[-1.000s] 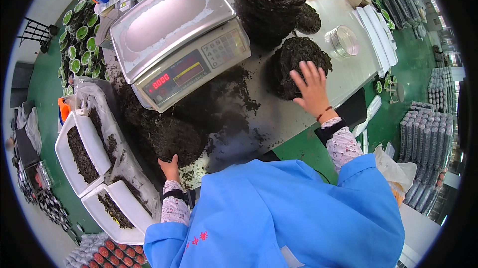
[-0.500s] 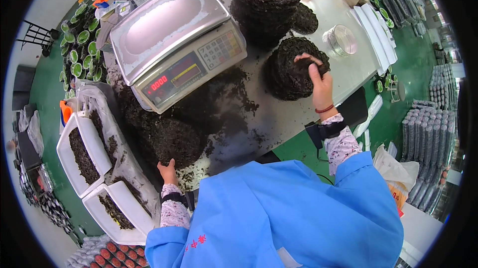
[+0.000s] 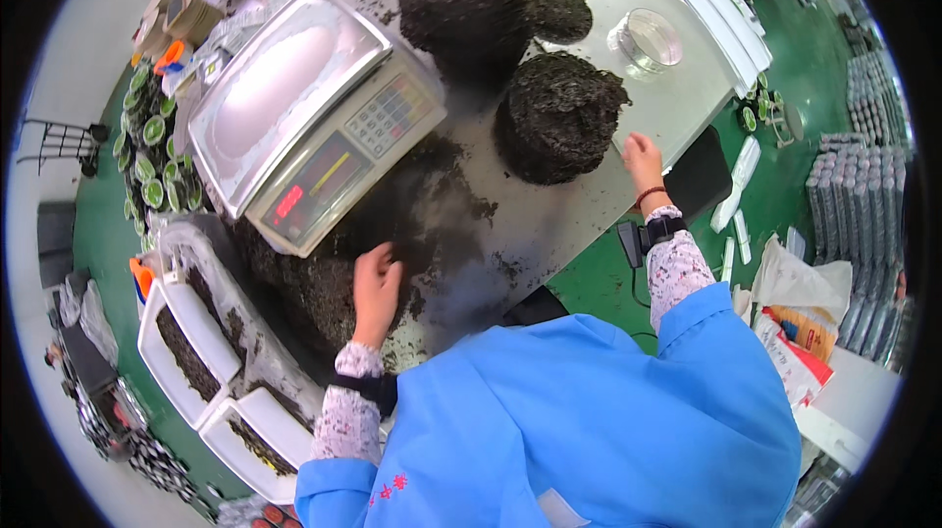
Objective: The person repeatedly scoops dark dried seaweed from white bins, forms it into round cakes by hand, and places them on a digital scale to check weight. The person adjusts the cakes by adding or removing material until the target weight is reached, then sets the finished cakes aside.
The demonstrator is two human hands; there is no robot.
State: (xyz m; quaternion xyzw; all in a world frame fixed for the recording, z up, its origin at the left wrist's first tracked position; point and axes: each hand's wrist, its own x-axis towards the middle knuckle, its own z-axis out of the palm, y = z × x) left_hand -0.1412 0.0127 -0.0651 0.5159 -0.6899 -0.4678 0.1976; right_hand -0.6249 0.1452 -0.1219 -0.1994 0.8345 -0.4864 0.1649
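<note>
Just beyond the blue smock (image 3: 589, 410), the left hand (image 3: 375, 297) hovers over or rests against the dark matted mass (image 3: 314, 292) by the table's near edge; its fingers are bent loosely, thumb apart, and it appears to grip nothing. To its left stand two white tubs (image 3: 201, 317) with dark flakes in them. Near the table's right edge, the right hand (image 3: 644, 165) is half curled beside the shorter stack (image 3: 559, 116) of dark, fibrous rounds; no held thing shows, though whether its fingers are closed I cannot tell. The step in hand looks like a moment between grips, with the rounds being handled beside the scale (image 3: 343, 145), whose tray bears none of them. Taking up a round would call for spread fingers under its rim and level support, since the ragged edges look apt to shed crumbs. Farther back, the taller stack (image 3: 461, 3) stands behind the shorter one, with a small dark round (image 3: 557, 13) next to it and a clear dish (image 3: 651, 41) to the right; well beyond, wrapped packages (image 3: 854, 194) are piled.
</note>
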